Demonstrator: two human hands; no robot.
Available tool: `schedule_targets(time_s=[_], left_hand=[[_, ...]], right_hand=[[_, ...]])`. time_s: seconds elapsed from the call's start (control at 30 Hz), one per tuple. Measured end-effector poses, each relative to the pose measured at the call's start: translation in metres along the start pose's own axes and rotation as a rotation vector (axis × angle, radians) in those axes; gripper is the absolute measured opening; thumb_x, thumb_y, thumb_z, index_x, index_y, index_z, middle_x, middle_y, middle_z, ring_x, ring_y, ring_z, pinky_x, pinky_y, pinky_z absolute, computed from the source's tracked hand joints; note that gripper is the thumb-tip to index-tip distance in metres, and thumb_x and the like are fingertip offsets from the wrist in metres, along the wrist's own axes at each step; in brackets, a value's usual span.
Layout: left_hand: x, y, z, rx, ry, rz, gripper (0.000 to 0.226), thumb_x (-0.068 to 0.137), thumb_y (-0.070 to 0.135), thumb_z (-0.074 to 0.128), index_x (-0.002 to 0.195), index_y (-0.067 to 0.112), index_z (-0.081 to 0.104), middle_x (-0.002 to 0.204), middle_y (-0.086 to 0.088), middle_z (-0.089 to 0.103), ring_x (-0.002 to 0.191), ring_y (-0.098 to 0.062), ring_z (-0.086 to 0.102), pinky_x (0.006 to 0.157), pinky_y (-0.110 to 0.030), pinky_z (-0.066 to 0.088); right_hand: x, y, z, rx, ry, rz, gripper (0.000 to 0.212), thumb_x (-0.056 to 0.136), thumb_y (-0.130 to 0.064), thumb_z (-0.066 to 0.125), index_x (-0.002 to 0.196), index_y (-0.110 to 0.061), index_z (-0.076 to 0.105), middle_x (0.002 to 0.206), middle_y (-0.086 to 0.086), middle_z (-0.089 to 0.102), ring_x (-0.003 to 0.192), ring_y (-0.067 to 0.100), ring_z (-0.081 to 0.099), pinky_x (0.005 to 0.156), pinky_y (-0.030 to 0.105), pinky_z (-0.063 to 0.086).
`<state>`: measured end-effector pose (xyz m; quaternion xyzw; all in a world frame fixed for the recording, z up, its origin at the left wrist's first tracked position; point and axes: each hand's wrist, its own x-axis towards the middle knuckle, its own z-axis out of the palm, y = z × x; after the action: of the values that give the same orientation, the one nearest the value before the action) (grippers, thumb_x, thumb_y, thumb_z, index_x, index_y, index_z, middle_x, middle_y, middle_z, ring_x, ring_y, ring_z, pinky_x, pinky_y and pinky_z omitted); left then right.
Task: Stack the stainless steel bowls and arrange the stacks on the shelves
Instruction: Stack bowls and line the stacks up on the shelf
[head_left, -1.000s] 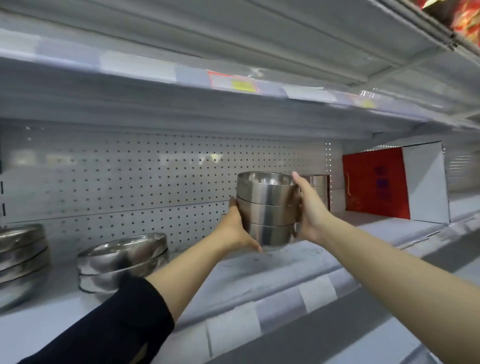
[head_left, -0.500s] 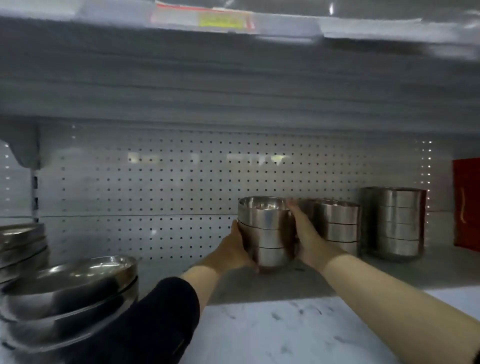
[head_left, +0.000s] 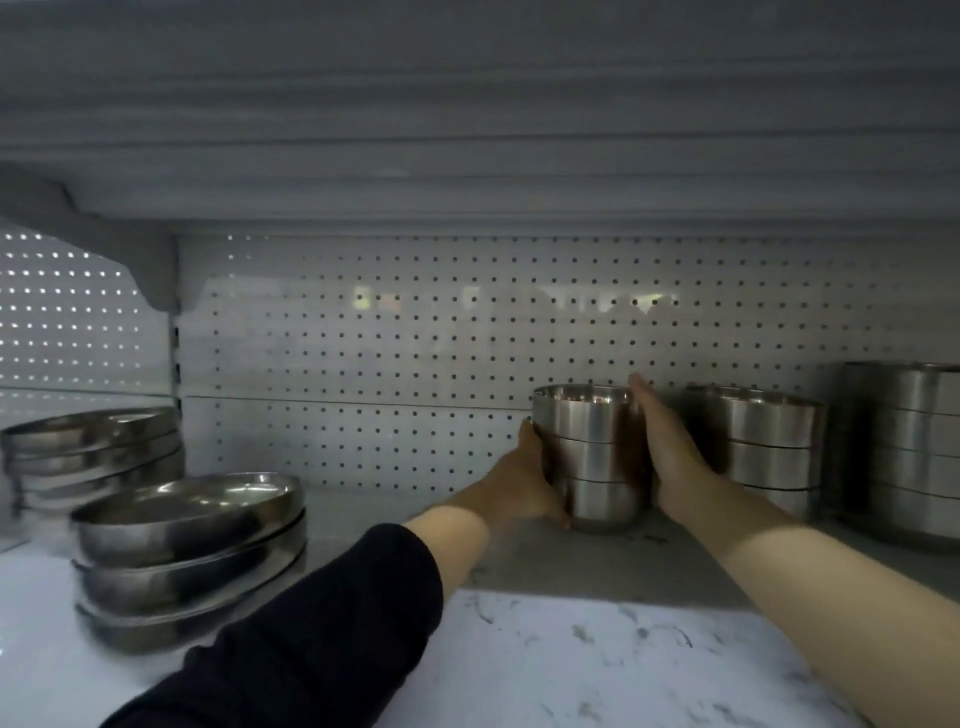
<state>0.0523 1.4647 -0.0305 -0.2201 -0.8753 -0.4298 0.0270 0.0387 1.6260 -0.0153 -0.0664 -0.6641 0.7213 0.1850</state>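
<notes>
A stack of three small stainless steel bowls (head_left: 589, 457) stands upright at the back of the shelf (head_left: 571, 665), at about 3 o'clock from centre. At 4 o'clock from it stand a three-bowl stack (head_left: 769, 447) and a taller stack (head_left: 909, 447). Two stacks of shallow wide bowls (head_left: 192, 551) (head_left: 93, 452) sit at 8 and 9 o'clock.

A white perforated back panel (head_left: 467, 364) is seen behind the display, its rows of small dark holes crossed by a thin horizontal seam low down. Faint blurred reflections are caught on its upper part. At the left, a second perforated panel (head_left: 67, 312) is lit from behind, so that its holes show as bright dots. Between the two, a slotted upright (head_left: 175, 358) is fixed, and a curved grey bracket (head_left: 104, 234) is mounted at its top.
</notes>
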Motion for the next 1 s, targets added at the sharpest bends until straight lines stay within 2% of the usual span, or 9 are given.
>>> schedule_targets(time_s=[0.1, 0.17, 0.27, 0.43, 0.6, 0.7, 0.83, 0.9, 1.0], left_hand=[[-0.029, 0.026, -0.016, 0.193, 0.087, 0.122, 0.096, 0.072, 0.014, 0.076, 0.144, 0.025, 0.013, 0.128, -0.008, 0.054, 0.114, -0.025, 0.054, 0.095, -0.037, 0.048], [-0.061, 0.037, -0.035, 0.361, 0.123, 0.201, 0.093, 0.074, 0.015, 0.074, 0.144, 0.028, 0.014, 0.134, -0.01, 0.047, 0.118, -0.028, 0.049, 0.095, -0.038, 0.045], [-0.126, 0.026, -0.07, 0.62, 0.24, 0.346, 0.086, 0.079, 0.013, 0.069, 0.145, 0.027, 0.016, 0.137, -0.008, 0.043, 0.12, -0.027, 0.046, 0.098, -0.037, 0.045], [-0.229, -0.036, -0.139, 0.752, 0.454, 0.455, 0.069, 0.082, 0.024, 0.064, 0.141, 0.024, 0.029, 0.13, 0.004, 0.047, 0.113, -0.016, 0.049, 0.091, -0.026, 0.041], [-0.286, -0.103, -0.222, 0.597, 0.687, 0.45, 0.063, 0.07, 0.035, 0.078, 0.125, 0.019, 0.052, 0.123, 0.011, 0.056, 0.112, -0.002, 0.052, 0.094, -0.011, 0.038], [-0.299, -0.133, -0.267, 0.524, 0.658, 0.404, 0.066, 0.068, 0.038, 0.079, 0.125, 0.032, 0.046, 0.12, 0.026, 0.049, 0.111, 0.008, 0.046, 0.093, -0.001, 0.029], [-0.293, -0.18, -0.304, 0.604, 0.477, 0.152, 0.072, 0.074, 0.046, 0.071, 0.135, 0.027, 0.039, 0.131, 0.012, 0.048, 0.115, -0.002, 0.045, 0.08, -0.004, 0.025], [-0.282, -0.189, -0.315, 0.486, 0.368, 0.058, 0.069, 0.075, 0.042, 0.073, 0.133, 0.027, 0.04, 0.114, 0.02, 0.049, 0.091, 0.016, 0.04, 0.066, 0.003, 0.027], [-0.256, -0.194, -0.325, 0.189, 0.271, -0.052, 0.04, 0.074, 0.03, 0.076, 0.096, 0.044, 0.046, 0.08, 0.028, 0.038, 0.061, 0.007, 0.041, 0.047, 0.009, 0.028]], right_hand=[[-0.015, -0.028, 0.001, -0.189, 0.121, -0.242, 0.088, 0.074, -0.075, 0.05, 0.146, -0.03, 0.025, 0.151, 0.007, 0.032, 0.134, 0.032, 0.034, 0.107, 0.051, 0.031], [-0.038, -0.049, 0.012, -0.22, 0.088, -0.406, 0.082, 0.075, -0.073, 0.052, 0.144, -0.037, 0.025, 0.152, 0.001, 0.031, 0.134, 0.026, 0.035, 0.102, 0.043, 0.032], [-0.084, -0.074, 0.049, -0.222, -0.097, -0.573, 0.074, 0.073, -0.071, 0.057, 0.138, -0.045, 0.033, 0.147, -0.006, 0.035, 0.13, 0.018, 0.038, 0.092, 0.037, 0.033], [-0.168, -0.086, 0.142, -0.468, -0.408, -0.8, 0.072, 0.064, -0.075, 0.059, 0.129, -0.058, 0.032, 0.143, -0.018, 0.034, 0.119, 0.003, 0.033, 0.088, 0.033, 0.032], [-0.208, -0.08, 0.241, -0.756, -0.684, -0.88, 0.079, 0.061, -0.076, 0.06, 0.132, -0.055, 0.031, 0.149, -0.02, 0.028, 0.123, 0.0, 0.031, 0.094, 0.027, 0.035], [-0.213, -0.077, 0.29, -0.872, -0.727, -0.795, 0.076, 0.061, -0.079, 0.057, 0.13, -0.059, 0.031, 0.15, -0.02, 0.028, 0.126, 0.001, 0.031, 0.091, 0.026, 0.031], [-0.211, -0.074, 0.333, -1.021, -0.741, -0.646, 0.071, 0.066, -0.074, 0.06, 0.13, -0.058, 0.032, 0.15, -0.021, 0.027, 0.134, 0.009, 0.031, 0.093, 0.028, 0.028], [-0.207, -0.073, 0.347, -1.089, -0.758, -0.57, 0.067, 0.071, -0.068, 0.063, 0.131, -0.052, 0.037, 0.15, -0.019, 0.028, 0.135, 0.012, 0.031, 0.096, 0.029, 0.028], [-0.201, -0.073, 0.362, -1.239, -0.771, -0.561, 0.049, 0.078, -0.056, 0.065, 0.124, -0.049, 0.048, 0.148, -0.017, 0.031, 0.134, 0.013, 0.033, 0.106, 0.033, 0.027]])
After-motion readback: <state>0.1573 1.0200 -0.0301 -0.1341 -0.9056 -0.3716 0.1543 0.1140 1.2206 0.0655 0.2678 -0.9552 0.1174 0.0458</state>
